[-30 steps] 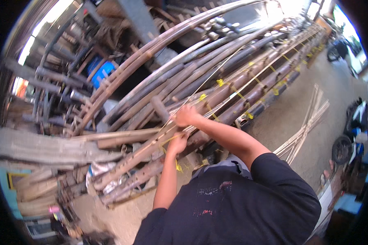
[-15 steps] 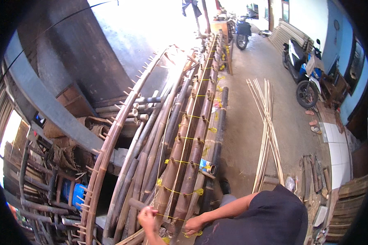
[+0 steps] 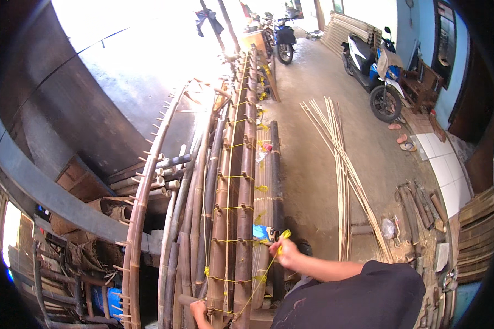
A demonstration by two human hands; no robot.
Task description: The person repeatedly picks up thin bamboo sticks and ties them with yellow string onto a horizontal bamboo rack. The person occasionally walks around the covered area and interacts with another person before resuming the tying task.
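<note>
Long, thin pale strips (image 3: 338, 153) lie crossed on the brownish floor (image 3: 307, 192).

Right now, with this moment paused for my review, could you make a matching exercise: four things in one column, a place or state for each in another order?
1. Right hand
2. Left hand
3. Pale thin strips
4. Scooter

A. Lying crossed on the floor
B. Parked near the blue wall
C. Holding yellow cord
D. Left of the straight pegged poles, near the lower edge

Pairs: 1-C, 2-D, 3-A, 4-B
</note>
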